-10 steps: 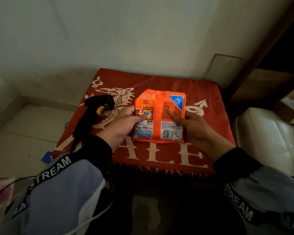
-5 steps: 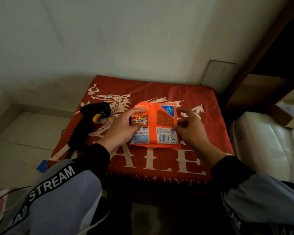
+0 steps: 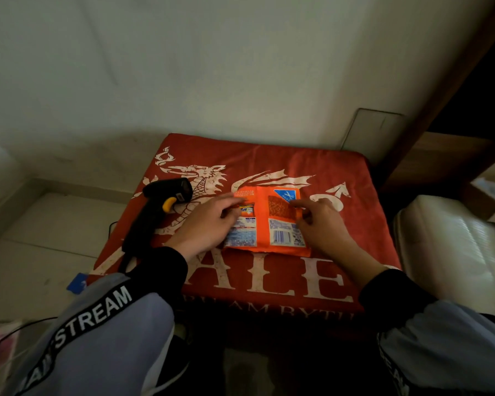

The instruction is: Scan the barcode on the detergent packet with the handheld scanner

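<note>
two hands rest on the orange detergent packet, which lies flat near the middle of our red-cloth-covered desk with its printed back turned up. we keep it that way so the barcode, at about 5 o'clock on the packet, faces us in the open.

our left hand lies loosely across the packet's 9 o'clock edge, fingers spread and pressing down rather than gripping. our right hand touches the 3 o'clock edge with its fingers curled; it clasps nothing. both seem there to flatten the packet so the stripes read without creases.

the handheld scanner lies untouched at 9 o'clock of the packet, just beside our left hand, its head toward 12 o'clock and its cord trailing off the desk's near edge. we judge it sits close so the left hand can take it next.
</note>
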